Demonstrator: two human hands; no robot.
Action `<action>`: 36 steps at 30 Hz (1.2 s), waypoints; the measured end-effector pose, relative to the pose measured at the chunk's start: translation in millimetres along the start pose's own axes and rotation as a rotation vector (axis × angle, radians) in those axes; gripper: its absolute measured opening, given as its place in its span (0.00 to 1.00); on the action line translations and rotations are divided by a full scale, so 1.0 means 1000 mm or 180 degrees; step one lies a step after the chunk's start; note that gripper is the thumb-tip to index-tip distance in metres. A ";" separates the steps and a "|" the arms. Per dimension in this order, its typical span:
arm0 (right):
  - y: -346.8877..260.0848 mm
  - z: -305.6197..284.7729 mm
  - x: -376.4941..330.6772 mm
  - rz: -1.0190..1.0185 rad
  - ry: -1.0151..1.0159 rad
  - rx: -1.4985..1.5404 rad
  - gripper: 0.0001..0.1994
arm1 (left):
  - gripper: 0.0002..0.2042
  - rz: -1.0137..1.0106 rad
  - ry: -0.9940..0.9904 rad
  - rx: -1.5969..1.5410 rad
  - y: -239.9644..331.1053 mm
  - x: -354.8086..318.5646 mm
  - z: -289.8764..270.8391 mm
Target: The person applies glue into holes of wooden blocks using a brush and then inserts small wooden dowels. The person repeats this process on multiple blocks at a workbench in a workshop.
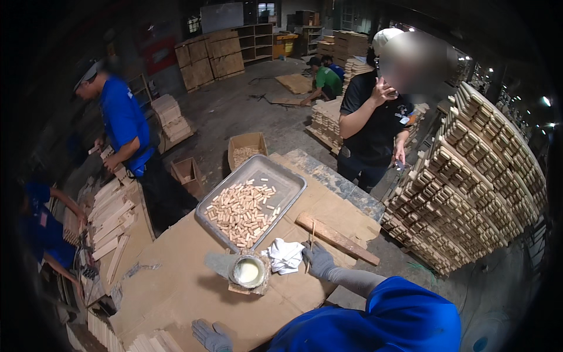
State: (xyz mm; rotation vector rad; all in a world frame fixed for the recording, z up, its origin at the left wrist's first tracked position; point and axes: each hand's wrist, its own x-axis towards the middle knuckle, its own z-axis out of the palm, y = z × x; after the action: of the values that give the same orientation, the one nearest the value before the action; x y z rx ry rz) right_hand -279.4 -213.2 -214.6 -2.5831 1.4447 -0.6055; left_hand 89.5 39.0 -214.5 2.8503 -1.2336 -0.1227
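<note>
My right hand [319, 260], in a grey glove, is closed around a thin wooden stick [312, 232] that stands roughly upright. My left hand [212, 337], also gloved in grey, lies open near the table's front edge, close to some wooden pieces. Left of the right hand is a crumpled white cloth [285, 256]. Beside it, a pot of whitish liquid [248, 272] stands on a rough block. Behind the pot, a metal tray [299, 189] holds a heap of short wooden dowels [241, 212]. A reddish-brown wooden bar [337, 237] lies just beyond my right hand.
Cardboard [170, 299] covers the table. Tall stacks of wooden parts [469, 188] rise at the right. A person in black [373, 117] stands across the table; people in blue [123, 114] work at the left. A box of dowels [247, 146] sits behind the tray.
</note>
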 end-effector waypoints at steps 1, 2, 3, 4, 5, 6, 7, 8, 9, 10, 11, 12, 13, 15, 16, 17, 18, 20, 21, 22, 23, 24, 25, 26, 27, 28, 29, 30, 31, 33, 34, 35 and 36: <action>0.000 0.001 -0.004 0.0080 0.0002 -0.0044 0.21 | 0.29 0.0153 0.0183 0.0050 -0.002 0.001 0.005; 0.002 0.000 -0.005 0.0121 0.0013 -0.0037 0.21 | 0.29 0.0299 0.0365 0.0095 -0.004 0.001 0.010; 0.004 0.000 -0.007 0.0156 0.0021 -0.0030 0.21 | 0.29 0.0439 0.0548 0.0136 -0.005 0.002 0.015; 0.004 -0.001 -0.008 0.0184 0.0012 -0.0018 0.20 | 0.29 0.0563 0.0718 0.0179 -0.007 0.001 0.019; 0.004 -0.002 -0.008 0.0175 0.0012 -0.0038 0.20 | 0.29 0.0682 0.0890 0.0219 -0.009 0.001 0.023; 0.005 -0.002 -0.008 0.0161 0.0011 -0.0058 0.20 | 0.29 0.0796 0.1063 0.0256 -0.010 0.001 0.027; 0.004 0.000 -0.008 0.0133 0.0007 -0.0060 0.20 | 0.29 0.0780 0.1048 0.0271 -0.012 0.001 0.028; 0.005 0.001 -0.008 0.0117 0.0044 -0.0026 0.20 | 0.29 0.0760 0.1035 0.0286 -0.014 0.001 0.029; 0.005 0.002 -0.008 0.0141 0.0045 -0.0037 0.20 | 0.29 0.0735 0.1022 0.0300 -0.016 0.001 0.031; 0.005 0.001 -0.007 0.0159 0.0046 -0.0047 0.20 | 0.29 0.0678 0.0942 0.0306 -0.017 0.003 0.032; 0.003 0.002 -0.007 0.0169 0.0038 -0.0046 0.19 | 0.30 0.0608 0.0856 0.0321 -0.018 0.002 0.032; 0.003 0.006 -0.006 0.0171 0.0048 -0.0060 0.19 | 0.31 0.0532 0.0773 0.0336 -0.019 0.001 0.031; 0.007 0.010 -0.008 0.0189 0.0043 -0.0091 0.19 | 0.30 0.0365 0.0515 0.0158 -0.005 -0.001 0.012; 0.006 0.012 -0.007 0.0232 -0.0112 -0.0057 0.19 | 0.29 -0.0029 0.0021 -0.0187 0.017 -0.006 -0.026; 0.002 0.004 -0.004 0.0271 -0.0253 -0.0008 0.19 | 0.29 -0.0013 0.0083 -0.0143 0.012 -0.006 -0.020; -0.001 0.000 -0.002 0.0309 -0.0395 0.0039 0.19 | 0.29 0.0003 0.0145 -0.0097 0.006 -0.002 -0.010; 0.005 -0.006 -0.010 0.0413 -0.0366 0.0022 0.19 | 0.30 0.0131 0.0174 -0.0069 0.010 0.004 -0.001; 0.003 -0.005 -0.006 0.0362 -0.0420 0.0020 0.19 | 0.30 0.0037 0.0120 -0.0010 0.010 0.002 -0.006; 0.002 -0.005 -0.005 0.0347 -0.0445 0.0017 0.19 | 0.30 0.0000 0.0091 0.0021 0.009 0.001 -0.007; 0.003 -0.003 -0.005 0.0316 -0.0394 0.0003 0.19 | 0.30 -0.0008 0.0099 0.0031 0.009 0.001 -0.007; 0.004 0.001 -0.006 0.0289 -0.0343 -0.0013 0.19 | 0.29 -0.0011 0.0105 0.0042 0.008 0.001 -0.006; 0.006 0.002 -0.006 0.0267 -0.0290 -0.0030 0.18 | 0.29 -0.0011 0.0111 0.0052 0.008 0.001 -0.005; 0.006 0.002 -0.006 0.0251 -0.0302 -0.0014 0.18 | 0.29 0.0031 0.0170 0.0005 0.007 0.001 -0.003; 0.006 0.001 -0.006 0.0236 -0.0314 0.0001 0.18 | 0.29 0.0074 0.0229 -0.0042 0.004 0.002 0.001; 0.006 0.000 -0.005 0.0222 -0.0325 0.0016 0.18 | 0.28 0.0118 0.0287 -0.0089 0.002 0.003 0.004; 0.005 -0.001 -0.005 0.0249 -0.0323 0.0042 0.18 | 0.28 0.0133 0.0327 -0.0068 0.000 0.003 0.007; 0.004 -0.002 -0.005 0.0275 -0.0321 0.0069 0.18 | 0.28 0.0147 0.0366 -0.0046 -0.001 0.003 0.010; 0.003 -0.002 -0.004 0.0300 -0.0319 0.0096 0.18 | 0.28 0.0160 0.0406 -0.0025 -0.002 0.003 0.012; 0.004 -0.002 -0.004 0.0293 -0.0320 0.0091 0.18 | 0.28 0.0164 0.0393 -0.0022 -0.002 0.003 0.012; 0.005 -0.002 -0.005 0.0277 -0.0321 0.0085 0.18 | 0.29 0.0169 0.0368 -0.0014 -0.001 0.004 0.012; 0.005 -0.002 -0.005 0.0260 -0.0320 0.0056 0.18 | 0.29 0.0170 0.0355 -0.0027 0.000 0.003 0.010; 0.005 -0.002 -0.005 0.0243 -0.0319 0.0027 0.18 | 0.29 0.0171 0.0342 -0.0039 0.001 0.003 0.008; 0.005 -0.001 -0.005 0.0224 -0.0319 -0.0001 0.19 | 0.29 0.0170 0.0329 -0.0051 0.002 0.003 0.006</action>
State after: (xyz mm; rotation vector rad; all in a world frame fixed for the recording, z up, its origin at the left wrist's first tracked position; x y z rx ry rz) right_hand -286.6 -211.2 -216.3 -2.5115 1.4963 -0.4599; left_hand 89.5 36.0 -220.7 2.7683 -1.2809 0.0158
